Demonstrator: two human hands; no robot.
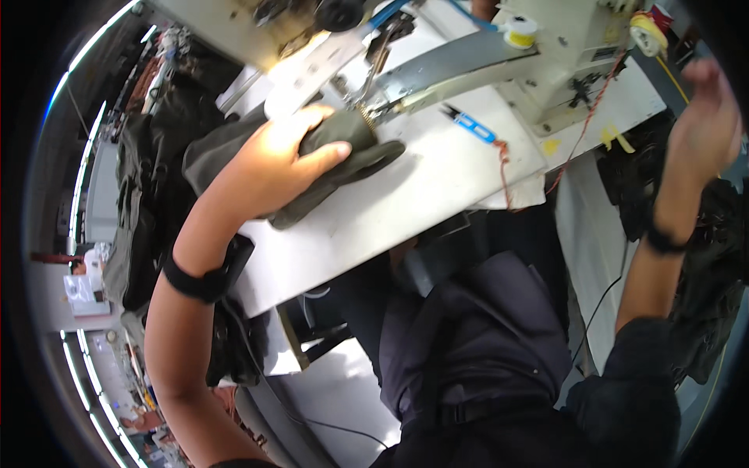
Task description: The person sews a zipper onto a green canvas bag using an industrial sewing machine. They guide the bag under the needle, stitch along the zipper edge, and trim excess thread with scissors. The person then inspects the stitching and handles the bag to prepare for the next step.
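My left hand [285,160] grips a dark olive-green cloth piece [339,140] at the sewing machine's stitching point, with the thumb and forefinger apart over its near side. The cloth is folded, and a rounded flap of it reaches right across the white table. Bright glare washes out part of the back of this hand. My right hand [706,129] is raised at the far right, away from the cloth, above dark garments. Blur hides how its fingers are set, and no object shows in it. Blue thread snips [472,126] lie on the table, tied to a reddish cord.
The sewing machine [460,74] spans the back of the white table [351,226]. A yellow thread spool [519,33] sits on the machine. Dark garments [144,187] are heaped at the left, and more dark garments [714,288] lie at the right. A black cable [300,417] runs below.
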